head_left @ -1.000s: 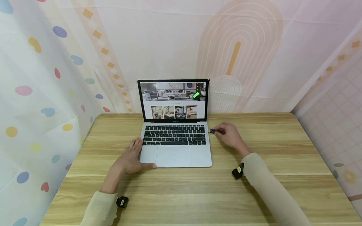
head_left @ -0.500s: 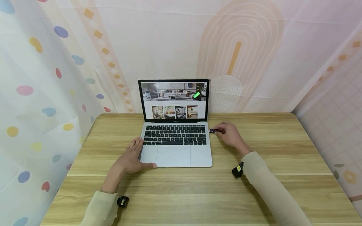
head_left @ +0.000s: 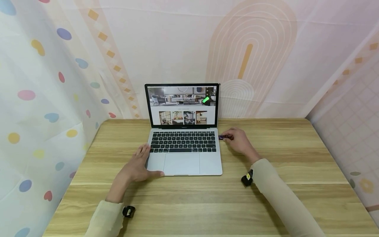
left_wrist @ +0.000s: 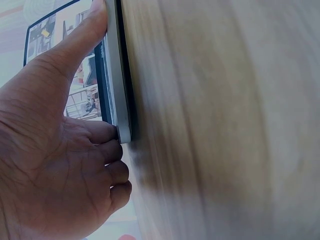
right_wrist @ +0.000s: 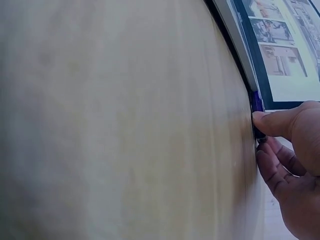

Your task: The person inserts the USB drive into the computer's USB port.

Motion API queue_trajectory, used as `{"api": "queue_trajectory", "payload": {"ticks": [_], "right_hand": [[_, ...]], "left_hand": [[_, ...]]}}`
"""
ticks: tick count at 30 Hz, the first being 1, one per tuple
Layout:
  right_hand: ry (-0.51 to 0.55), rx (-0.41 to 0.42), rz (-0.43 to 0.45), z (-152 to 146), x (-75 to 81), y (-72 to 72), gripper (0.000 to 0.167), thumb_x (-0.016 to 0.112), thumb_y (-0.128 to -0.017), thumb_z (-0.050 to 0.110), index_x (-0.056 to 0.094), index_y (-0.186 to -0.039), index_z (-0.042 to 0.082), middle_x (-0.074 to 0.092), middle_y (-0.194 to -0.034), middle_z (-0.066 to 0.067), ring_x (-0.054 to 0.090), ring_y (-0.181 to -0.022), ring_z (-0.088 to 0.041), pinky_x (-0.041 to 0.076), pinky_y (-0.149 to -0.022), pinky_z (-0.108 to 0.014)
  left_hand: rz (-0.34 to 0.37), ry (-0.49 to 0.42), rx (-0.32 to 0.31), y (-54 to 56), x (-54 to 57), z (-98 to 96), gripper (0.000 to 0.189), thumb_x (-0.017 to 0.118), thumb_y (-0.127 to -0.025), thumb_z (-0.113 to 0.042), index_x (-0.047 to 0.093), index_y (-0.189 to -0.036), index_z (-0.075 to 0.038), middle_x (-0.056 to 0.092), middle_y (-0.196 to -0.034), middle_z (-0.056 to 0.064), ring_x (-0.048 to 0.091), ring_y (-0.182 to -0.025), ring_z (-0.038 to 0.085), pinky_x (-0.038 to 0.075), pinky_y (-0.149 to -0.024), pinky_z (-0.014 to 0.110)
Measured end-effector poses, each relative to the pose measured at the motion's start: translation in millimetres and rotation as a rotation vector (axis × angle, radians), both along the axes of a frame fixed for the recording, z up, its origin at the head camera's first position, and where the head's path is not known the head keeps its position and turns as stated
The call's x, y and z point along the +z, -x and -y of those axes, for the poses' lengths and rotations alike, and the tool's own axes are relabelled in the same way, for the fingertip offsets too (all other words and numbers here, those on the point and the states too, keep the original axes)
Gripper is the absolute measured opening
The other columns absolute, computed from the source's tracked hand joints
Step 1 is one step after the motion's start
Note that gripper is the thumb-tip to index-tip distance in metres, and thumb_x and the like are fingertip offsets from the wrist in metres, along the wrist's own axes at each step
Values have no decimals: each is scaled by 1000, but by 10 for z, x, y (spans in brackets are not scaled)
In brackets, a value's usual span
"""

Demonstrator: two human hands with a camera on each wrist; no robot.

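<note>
An open silver laptop (head_left: pixel 181 163) stands on the wooden table, its screen lit with a page of room pictures. My left hand (head_left: pixel 137 168) rests at its front left corner, fingers along the left side and the thumb laid on the front edge. At the laptop's right side, my right hand (head_left: pixel 239 142) pinches a small dark purple USB flash drive (head_left: pixel 221 137) between thumb and fingers. In the right wrist view, the drive's purple end (right_wrist: pixel 257 101) sits right against the laptop's edge, and its plug is hidden.
The wooden table (head_left: pixel 189 210) runs up to a patterned cloth backdrop (head_left: pixel 177 42) behind the screen. A cloth with coloured dots (head_left: pixel 41 138) hangs on the left, another on the right. Small black cameras are strapped at both wrists.
The right hand and the flash drive have moved slightly left, and the pale gap between the drive and the laptop's side has closed. The left hand has stayed in place.
</note>
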State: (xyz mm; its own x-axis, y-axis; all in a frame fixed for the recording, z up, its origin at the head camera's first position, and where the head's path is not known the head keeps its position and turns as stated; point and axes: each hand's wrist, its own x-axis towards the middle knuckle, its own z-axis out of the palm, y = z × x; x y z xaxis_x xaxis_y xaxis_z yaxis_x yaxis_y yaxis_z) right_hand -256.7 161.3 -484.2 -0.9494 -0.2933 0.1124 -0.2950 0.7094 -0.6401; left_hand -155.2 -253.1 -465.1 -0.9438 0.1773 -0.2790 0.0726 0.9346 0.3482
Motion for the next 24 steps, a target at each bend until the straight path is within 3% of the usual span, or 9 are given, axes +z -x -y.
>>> {"api": "queue_trajectory", "payload": {"ticks": [7,17,24], "right_hand": [[-27,13,-26,22,7,5,22,70,-95,4,77,-115,3,70,-109,-16,67,-93,-27,60,-84,-41],[-51,35,17,0,90,-39,28,72,-93,5,74,-121,3,70,-110,-15,68,-97,-28,60,-89,-43],[-64,37,22,-104,136,-121,37,71,-95,14,69,-130,2,68,-125,-19,65,-113,-36,55,-101,-53]], "left_hand": [[3,-4,1,-6,14,2,138,75,-72,-77,10,-163,4,5,-171,25,2,-159,46,17,-126,65],[-4,3,-5,-3,19,5,137,75,-73,-78,11,-162,4,6,-171,25,3,-159,46,18,-126,65],[-39,-29,0,-16,22,20,123,74,-80,-70,18,-161,5,12,-170,27,7,-157,49,20,-125,67]]}}
